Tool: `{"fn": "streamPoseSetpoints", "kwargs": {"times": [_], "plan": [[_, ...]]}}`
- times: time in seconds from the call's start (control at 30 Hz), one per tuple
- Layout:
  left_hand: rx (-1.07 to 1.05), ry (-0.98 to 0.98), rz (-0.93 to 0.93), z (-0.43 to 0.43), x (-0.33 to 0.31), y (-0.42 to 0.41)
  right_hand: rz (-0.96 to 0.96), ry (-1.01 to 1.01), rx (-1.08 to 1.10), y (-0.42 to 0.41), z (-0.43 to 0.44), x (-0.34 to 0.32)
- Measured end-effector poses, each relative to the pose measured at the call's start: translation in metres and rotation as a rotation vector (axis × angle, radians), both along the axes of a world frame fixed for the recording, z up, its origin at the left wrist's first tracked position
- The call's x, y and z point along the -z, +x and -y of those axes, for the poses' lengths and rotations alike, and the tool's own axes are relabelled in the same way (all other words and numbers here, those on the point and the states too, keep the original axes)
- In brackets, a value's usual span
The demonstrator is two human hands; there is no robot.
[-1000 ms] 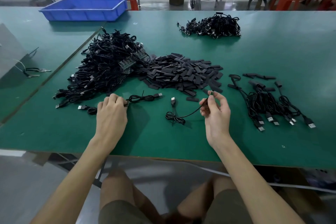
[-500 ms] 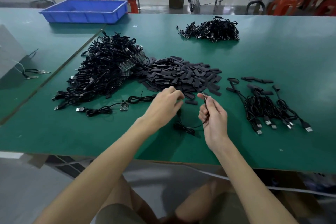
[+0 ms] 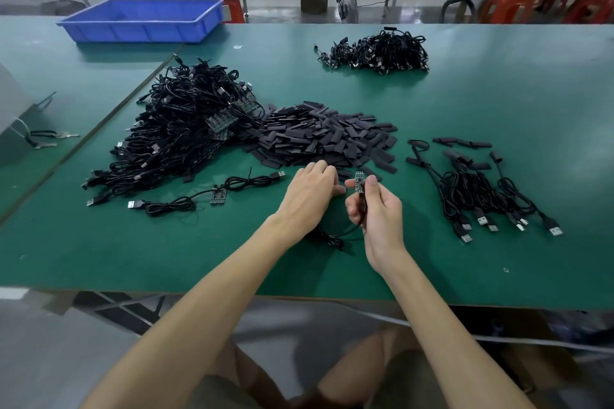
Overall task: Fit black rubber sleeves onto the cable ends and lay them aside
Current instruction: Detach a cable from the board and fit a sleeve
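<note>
At centre frame our left hand [image 3: 309, 196] curls palm-down; our right hand [image 3: 380, 212] pinches a cable end [image 3: 358, 181] upright.

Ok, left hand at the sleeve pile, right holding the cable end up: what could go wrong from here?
The left hand works at the edge of the sleeve pile, fingertips hidden; it might lift several sleeves or none.
The right hand pinches the cable below its small bare board; a sleeve could snag on it.
The cable's slack lies close by the left wrist and might get dragged.
</note>
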State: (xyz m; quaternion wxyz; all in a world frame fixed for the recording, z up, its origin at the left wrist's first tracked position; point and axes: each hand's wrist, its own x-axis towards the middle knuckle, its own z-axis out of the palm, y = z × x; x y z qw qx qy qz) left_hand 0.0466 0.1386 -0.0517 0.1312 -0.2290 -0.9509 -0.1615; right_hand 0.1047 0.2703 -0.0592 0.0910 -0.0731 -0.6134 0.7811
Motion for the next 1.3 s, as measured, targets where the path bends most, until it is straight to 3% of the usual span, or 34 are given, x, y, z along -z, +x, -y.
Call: {"fn": "streamPoseSetpoints", "kwargs": {"times": [0.1,0.23,0.33,0.5,0.7,0.93,1.17,1.3], "plan": [[-0.074,0.146,0.029,0.009,-0.001,0.004,-0.017,0.084,-0.012,0.001,0.000,0.001],[-0.145,0.737,0.306,0.017,-0.005,0.015,-0.020,0.129,-0.026,0.001,0.002,0.003],[-0.136,0.831,0.299,0.023,-0.007,0.020,-0.032,0.139,-0.039,0.000,0.003,0.003],[-0.086,1.013,0.509,0.029,-0.008,0.019,-0.046,0.165,-0.067,0.000,0.002,0.003],[0.000,0.986,0.577,0.039,-0.004,0.026,-0.059,0.222,-0.113,0.000,0.003,0.003],[0.052,1.052,0.486,0.045,0.002,0.037,-0.082,0.374,-0.181,0.002,0.006,0.003],[0.062,0.531,0.219,0.053,0.001,0.035,-0.087,0.411,-0.223,0.001,0.006,0.005],[0.094,0.435,0.125,0.056,-0.002,0.034,-0.092,0.408,-0.245,0.001,0.005,0.004]]}}
